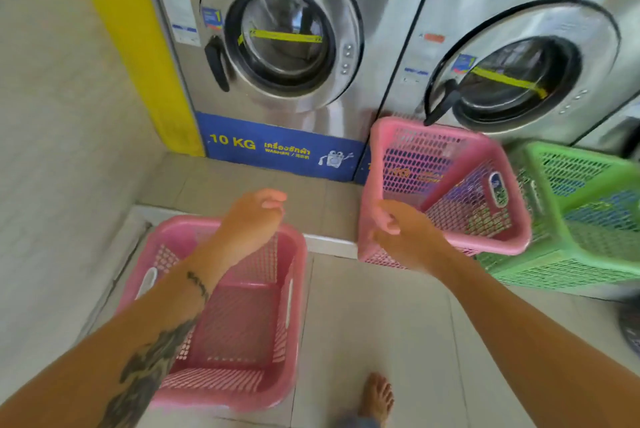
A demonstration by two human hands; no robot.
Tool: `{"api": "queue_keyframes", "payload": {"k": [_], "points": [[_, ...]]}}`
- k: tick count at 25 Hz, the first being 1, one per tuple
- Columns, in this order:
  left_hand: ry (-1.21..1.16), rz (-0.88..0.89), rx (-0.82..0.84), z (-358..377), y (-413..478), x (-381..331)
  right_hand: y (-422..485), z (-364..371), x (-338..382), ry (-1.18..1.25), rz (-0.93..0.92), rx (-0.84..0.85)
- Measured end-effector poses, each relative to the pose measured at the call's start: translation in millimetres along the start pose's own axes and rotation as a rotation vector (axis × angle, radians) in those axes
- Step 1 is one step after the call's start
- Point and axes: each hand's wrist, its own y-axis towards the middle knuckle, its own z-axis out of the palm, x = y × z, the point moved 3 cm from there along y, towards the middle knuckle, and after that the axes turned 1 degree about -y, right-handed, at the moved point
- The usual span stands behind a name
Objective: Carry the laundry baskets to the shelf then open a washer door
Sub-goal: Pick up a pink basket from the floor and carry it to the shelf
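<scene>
Left hand (254, 216) above far rim of near pink basket (239, 323), fingers loosely curled, clamped on nothing; basket upright on floor (374, 323); right hand (398, 230) clamped on rim of second pink basket (446, 192), tilted, touching green basket (571, 216); both washer doors (284, 43) closed; bare foot (377, 396) below.

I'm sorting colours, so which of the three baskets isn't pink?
The green basket at far right, behind the tilted pink basket; the other pink basket sits lower left.
</scene>
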Motion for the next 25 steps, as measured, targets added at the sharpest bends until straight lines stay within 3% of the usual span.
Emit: {"api": "queue_keyframes", "payload": {"k": [3,7,13,19,25], "points": [[-0.006,0.019,0.005,57,31,-39,16,-62,-65,0.075,0.035,-0.042],[0.089,-0.005,-0.023,157,96,-75,74,-117,-179,-0.038,0.088,-0.109],[0.488,0.14,-0.05,289,201,-89,161,-164,-318,-0.2,0.13,-0.212],[0.824,0.192,-0.161,331,256,-66,224,-154,-392,-0.302,0.101,-0.255],[0.89,0.193,-0.212,332,260,-49,221,-135,-394,-0.327,0.129,-0.28]]}}
